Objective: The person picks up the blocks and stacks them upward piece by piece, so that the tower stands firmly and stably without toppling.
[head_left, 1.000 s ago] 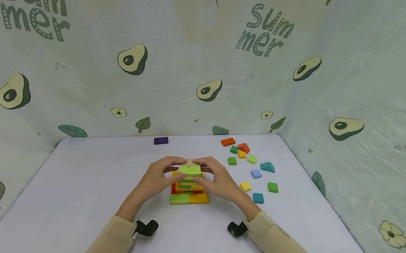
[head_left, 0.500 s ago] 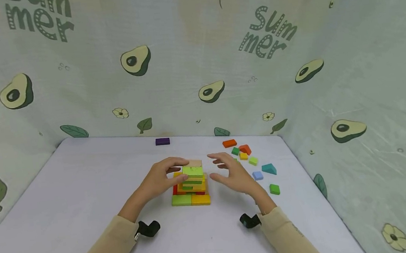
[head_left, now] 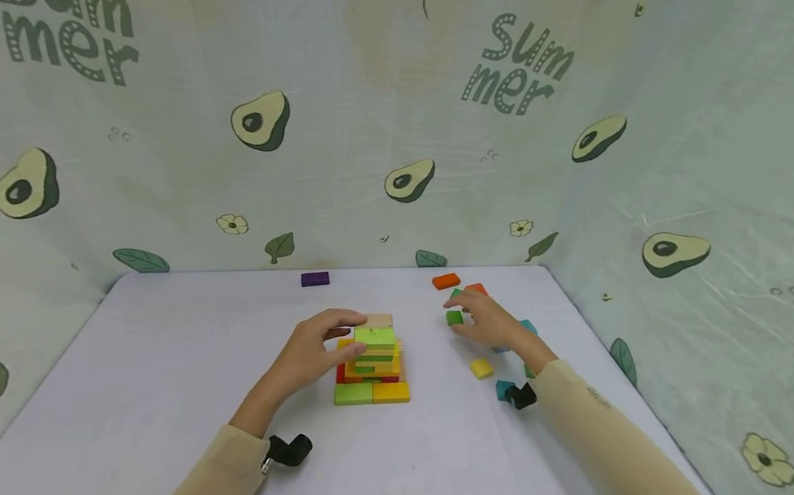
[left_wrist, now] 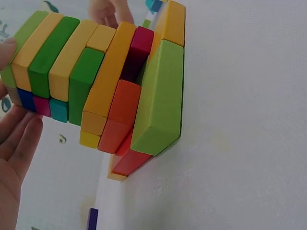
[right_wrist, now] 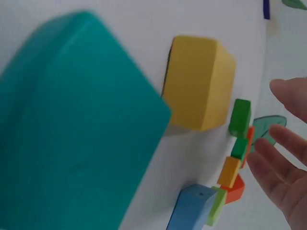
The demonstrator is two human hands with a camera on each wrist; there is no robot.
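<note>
A tower of colourful wooden blocks [head_left: 379, 369] stands mid-table, wider at the base and narrow at the top. My left hand [head_left: 316, 351] holds its top from the left, the thumb at the light green top block [head_left: 375, 338] and the other fingers round the far side. In the left wrist view the layers [left_wrist: 86, 72] are stacked in yellow, green, orange and red. To the right, my right hand [head_left: 491, 322] hovers over the loose blocks with nothing between its parted fingers. A small green block [head_left: 454, 318] lies closest to its fingertips.
Loose blocks lie on the right: an orange-red one [head_left: 446, 281], a yellow one [head_left: 481, 368] and a teal one [head_left: 505, 389], with others partly hidden by the right hand and arm. A dark purple block [head_left: 315, 279] lies at the back edge, before a printed cloth wall.
My right hand has let go of the tower and moved right, over the loose blocks. The left hand has stayed on the tower's top.
</note>
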